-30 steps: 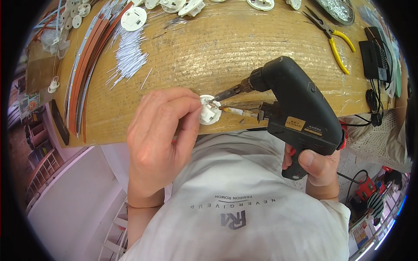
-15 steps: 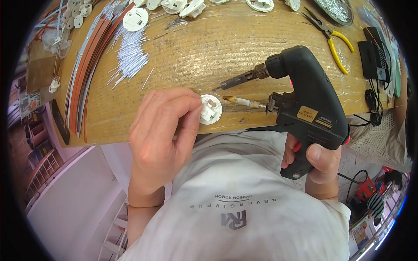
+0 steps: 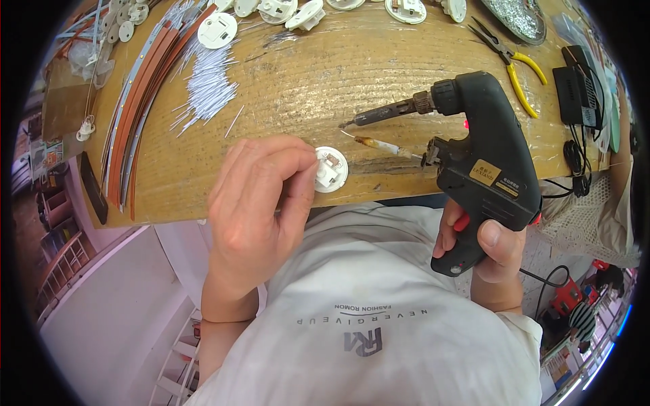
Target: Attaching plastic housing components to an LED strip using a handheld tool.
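Two hands at work over one wooden bench [image 3: 284,88]: left hand [image 3: 254,210] closed, fingertips pinching one small white round disc [image 3: 330,169] at the near edge of the bench; right hand [image 3: 484,247] wrapped tight around the grip of one black soldering gun [image 3: 484,159], its tip held just right of the disc and clear of it. One pair of yellow-handled pliers [image 3: 511,57] lying at the far right, one fan of thin white wires [image 3: 206,84] at the upper left beside one bundle of brown strips [image 3: 132,118], several more white discs [image 3: 271,8] along the far edge, partly cut off.
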The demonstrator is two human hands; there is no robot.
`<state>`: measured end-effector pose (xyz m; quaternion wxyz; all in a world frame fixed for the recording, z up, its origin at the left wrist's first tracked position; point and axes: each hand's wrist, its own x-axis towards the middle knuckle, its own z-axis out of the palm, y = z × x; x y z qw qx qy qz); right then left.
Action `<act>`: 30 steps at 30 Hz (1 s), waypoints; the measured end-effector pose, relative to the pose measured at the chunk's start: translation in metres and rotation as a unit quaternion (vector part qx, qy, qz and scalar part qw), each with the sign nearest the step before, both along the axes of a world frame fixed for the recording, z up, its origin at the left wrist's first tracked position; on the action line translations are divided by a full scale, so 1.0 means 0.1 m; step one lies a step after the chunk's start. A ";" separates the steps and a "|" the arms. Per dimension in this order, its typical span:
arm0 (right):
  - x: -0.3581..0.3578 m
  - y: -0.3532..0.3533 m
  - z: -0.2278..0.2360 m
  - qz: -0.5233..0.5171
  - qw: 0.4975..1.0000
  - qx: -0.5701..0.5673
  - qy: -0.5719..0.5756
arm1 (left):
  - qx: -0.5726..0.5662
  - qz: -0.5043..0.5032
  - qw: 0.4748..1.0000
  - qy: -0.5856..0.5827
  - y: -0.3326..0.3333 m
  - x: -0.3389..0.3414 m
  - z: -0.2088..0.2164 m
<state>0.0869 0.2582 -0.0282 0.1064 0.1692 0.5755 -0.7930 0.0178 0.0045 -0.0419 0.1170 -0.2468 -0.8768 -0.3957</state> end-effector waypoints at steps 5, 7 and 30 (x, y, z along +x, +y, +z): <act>-0.01 -0.02 -0.01 0.001 1.000 0.009 0.006 | 0.008 -0.001 1.000 0.018 -0.02 -0.01 -0.04; 0.01 -0.03 -0.01 -0.001 1.000 0.010 0.014 | 0.008 -0.001 1.000 0.029 -0.01 -0.01 -0.03; -0.50 -0.30 -0.02 -0.065 0.988 0.029 0.136 | -0.034 -0.003 0.996 0.077 -0.12 -0.10 -0.06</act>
